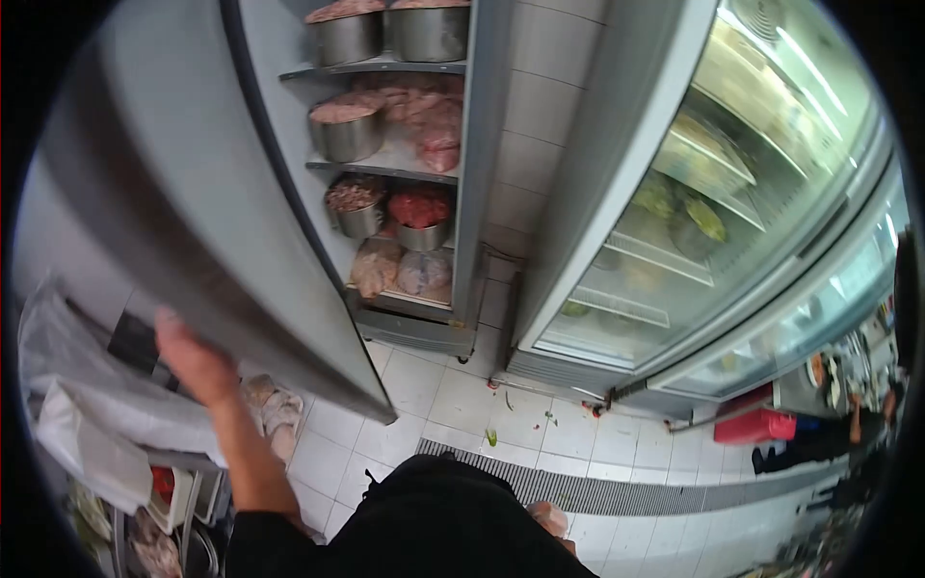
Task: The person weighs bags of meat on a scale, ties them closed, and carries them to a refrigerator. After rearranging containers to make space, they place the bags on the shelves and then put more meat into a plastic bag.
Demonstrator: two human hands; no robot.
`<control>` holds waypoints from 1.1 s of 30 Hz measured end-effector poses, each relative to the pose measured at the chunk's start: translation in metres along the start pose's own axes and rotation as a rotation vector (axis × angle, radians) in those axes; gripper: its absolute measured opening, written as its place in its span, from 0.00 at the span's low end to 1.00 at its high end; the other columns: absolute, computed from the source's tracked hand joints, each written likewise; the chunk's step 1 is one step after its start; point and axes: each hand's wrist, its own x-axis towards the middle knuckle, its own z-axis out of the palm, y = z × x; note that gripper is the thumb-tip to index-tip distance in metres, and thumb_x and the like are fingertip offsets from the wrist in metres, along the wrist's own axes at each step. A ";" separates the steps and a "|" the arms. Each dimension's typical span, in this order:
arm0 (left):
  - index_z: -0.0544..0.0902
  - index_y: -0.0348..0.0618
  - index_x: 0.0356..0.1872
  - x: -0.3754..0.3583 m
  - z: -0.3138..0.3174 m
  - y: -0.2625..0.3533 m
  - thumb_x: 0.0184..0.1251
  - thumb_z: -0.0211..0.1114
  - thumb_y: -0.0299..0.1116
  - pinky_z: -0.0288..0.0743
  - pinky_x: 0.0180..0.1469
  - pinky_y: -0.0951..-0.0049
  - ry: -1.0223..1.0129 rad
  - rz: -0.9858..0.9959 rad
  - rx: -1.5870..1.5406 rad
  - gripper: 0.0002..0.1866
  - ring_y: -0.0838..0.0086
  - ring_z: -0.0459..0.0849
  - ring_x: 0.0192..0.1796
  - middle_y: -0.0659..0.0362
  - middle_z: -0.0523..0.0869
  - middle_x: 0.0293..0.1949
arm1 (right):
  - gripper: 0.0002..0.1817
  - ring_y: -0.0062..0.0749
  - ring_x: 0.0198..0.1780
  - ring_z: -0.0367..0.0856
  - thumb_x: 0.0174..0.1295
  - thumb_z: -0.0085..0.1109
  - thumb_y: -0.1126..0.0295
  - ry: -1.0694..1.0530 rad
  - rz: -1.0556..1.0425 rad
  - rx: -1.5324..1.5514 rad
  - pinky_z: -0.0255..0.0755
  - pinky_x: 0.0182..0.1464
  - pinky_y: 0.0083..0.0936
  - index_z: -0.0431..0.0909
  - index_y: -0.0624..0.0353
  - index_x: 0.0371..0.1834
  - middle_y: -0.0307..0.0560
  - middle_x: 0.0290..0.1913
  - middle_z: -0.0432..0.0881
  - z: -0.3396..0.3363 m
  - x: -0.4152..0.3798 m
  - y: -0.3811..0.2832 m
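Note:
My left hand (198,361) is stretched out beside the grey refrigerator door (318,318), blurred, with its fingers seemingly extended; nothing shows in it. Whether it touches the door cannot be made out. The door stands wide. Inside the refrigerator, metal pots (347,140) heaped with pale meat sit on the upper shelves, next to bagged meat (438,125). Lower down are a pot of red meat (419,207) and a pot of brownish pieces (356,197), above plastic bags (424,273). Only part of my right hand (549,518) shows low beside my body, its fingers mostly hidden.
Glass-door coolers (665,212) with produce stand at the right. A floor drain grate (578,489) crosses the white tiles, where green scraps (491,437) lie. White plastic containers (92,443) are at the left. A person in dark clothes (819,448) is far right, near a red bin (752,425).

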 end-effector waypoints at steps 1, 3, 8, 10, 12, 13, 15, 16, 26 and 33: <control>0.76 0.39 0.55 0.007 -0.027 0.019 0.78 0.46 0.44 0.75 0.54 0.70 0.144 -0.119 -0.127 0.20 0.71 0.80 0.50 0.57 0.82 0.48 | 0.21 0.39 0.27 0.84 0.47 0.70 0.61 -0.007 -0.033 -0.002 0.77 0.31 0.36 0.79 0.55 0.45 0.45 0.28 0.85 -0.018 0.018 0.001; 0.76 0.41 0.53 0.029 -0.074 0.038 0.78 0.48 0.41 0.78 0.50 0.69 0.311 -0.204 -0.193 0.17 0.70 0.81 0.48 0.58 0.82 0.46 | 0.16 0.38 0.23 0.81 0.55 0.62 0.62 -0.160 0.337 0.578 0.73 0.26 0.35 0.80 0.59 0.44 0.48 0.24 0.82 -0.080 0.072 -0.022; 0.76 0.44 0.51 0.108 -0.205 0.001 0.77 0.49 0.39 0.79 0.43 0.72 0.250 -0.116 -0.024 0.13 0.75 0.81 0.42 0.61 0.81 0.41 | 0.17 0.55 0.42 0.83 0.59 0.57 0.57 -0.320 0.497 0.645 0.77 0.42 0.47 0.82 0.52 0.47 0.63 0.40 0.84 -0.156 0.164 -0.048; 0.77 0.44 0.49 0.118 -0.220 -0.005 0.77 0.49 0.39 0.79 0.42 0.72 0.249 -0.096 -0.030 0.13 0.76 0.81 0.40 0.62 0.80 0.39 | 0.21 0.51 0.41 0.84 0.56 0.59 0.58 -0.248 0.601 0.724 0.77 0.42 0.42 0.82 0.61 0.47 0.62 0.39 0.84 -0.182 0.191 -0.053; 0.76 0.37 0.55 0.124 -0.231 -0.014 0.77 0.46 0.40 0.75 0.54 0.70 0.383 -0.029 0.013 0.18 0.69 0.81 0.50 0.56 0.82 0.48 | 0.24 0.47 0.40 0.85 0.54 0.62 0.58 -0.154 0.693 0.805 0.77 0.42 0.38 0.81 0.70 0.46 0.62 0.38 0.85 -0.196 0.225 -0.049; 0.76 0.37 0.55 0.123 -0.232 -0.018 0.77 0.46 0.40 0.75 0.54 0.70 0.398 -0.019 0.001 0.18 0.69 0.81 0.50 0.56 0.82 0.48 | 0.28 0.48 0.46 0.84 0.52 0.63 0.56 -0.198 0.542 0.660 0.75 0.48 0.36 0.80 0.71 0.49 0.64 0.44 0.84 -0.177 0.239 -0.024; 0.73 0.32 0.59 0.113 -0.218 -0.021 0.77 0.45 0.41 0.67 0.62 0.69 0.536 0.079 0.233 0.22 0.65 0.75 0.58 0.51 0.77 0.56 | 0.35 0.48 0.54 0.82 0.49 0.65 0.51 -0.255 0.322 0.464 0.73 0.56 0.33 0.78 0.73 0.52 0.68 0.50 0.82 -0.161 0.265 -0.001; 0.71 0.30 0.61 0.106 -0.208 -0.023 0.77 0.44 0.42 0.62 0.65 0.69 0.606 0.122 0.350 0.24 0.63 0.72 0.62 0.49 0.74 0.60 | 0.35 0.48 0.54 0.82 0.49 0.65 0.51 -0.242 0.314 0.455 0.73 0.56 0.33 0.78 0.73 0.52 0.68 0.50 0.82 -0.173 0.279 -0.010; 0.71 0.29 0.58 0.117 -0.107 0.003 0.76 0.44 0.30 0.74 0.60 0.60 0.587 0.819 0.411 0.18 0.57 0.80 0.54 0.42 0.79 0.53 | 0.23 0.37 0.26 0.81 0.52 0.67 0.50 -0.332 0.601 0.424 0.75 0.32 0.33 0.85 0.62 0.36 0.48 0.25 0.83 -0.266 0.326 -0.101; 0.78 0.35 0.49 0.236 0.060 -0.069 0.70 0.55 0.26 0.75 0.46 0.76 -0.163 0.190 0.073 0.11 0.77 0.80 0.39 0.59 0.81 0.37 | 0.23 0.40 0.31 0.82 0.55 0.65 0.52 -0.364 0.353 0.814 0.76 0.33 0.34 0.79 0.60 0.44 0.51 0.30 0.82 -0.162 0.361 -0.127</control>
